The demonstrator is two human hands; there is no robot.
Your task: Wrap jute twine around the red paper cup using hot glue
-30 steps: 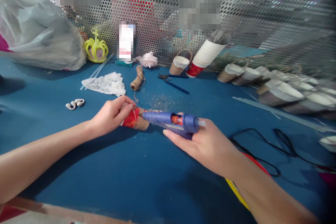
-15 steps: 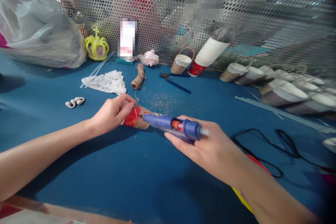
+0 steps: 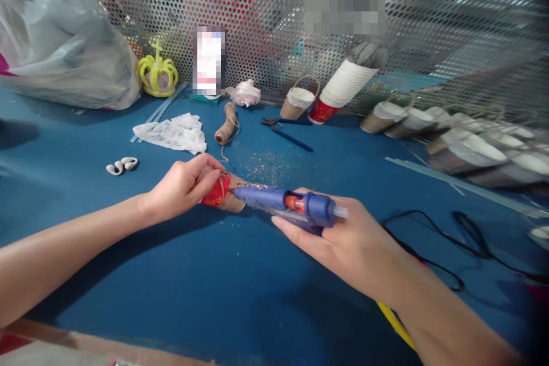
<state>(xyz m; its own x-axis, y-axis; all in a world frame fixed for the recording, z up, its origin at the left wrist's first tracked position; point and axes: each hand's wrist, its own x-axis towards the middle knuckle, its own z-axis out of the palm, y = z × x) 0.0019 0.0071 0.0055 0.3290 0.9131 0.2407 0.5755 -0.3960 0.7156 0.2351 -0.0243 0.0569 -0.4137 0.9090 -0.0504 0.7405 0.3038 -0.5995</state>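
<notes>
My left hand is closed around the rim end of a red paper cup, which lies tilted with its base toward the right. Brown twine is wound around the cup's base half. In my right hand is a blue hot glue gun, a clear glue stick poking out of its back. The gun's nozzle points left, at the edge of the wound twine; whether it touches cannot be made out. A loose strand runs from the cup to a twine roll behind it.
Behind lie blue-handled pliers, crumpled white material and a phone. A stack of paper cups leans by a small twine-handled bucket. More such buckets stand right. A black cord loops beside my right arm.
The glue gun and my right hand have shifted slightly right. My left hand keeps its hold on the cup, which has barely moved.
</notes>
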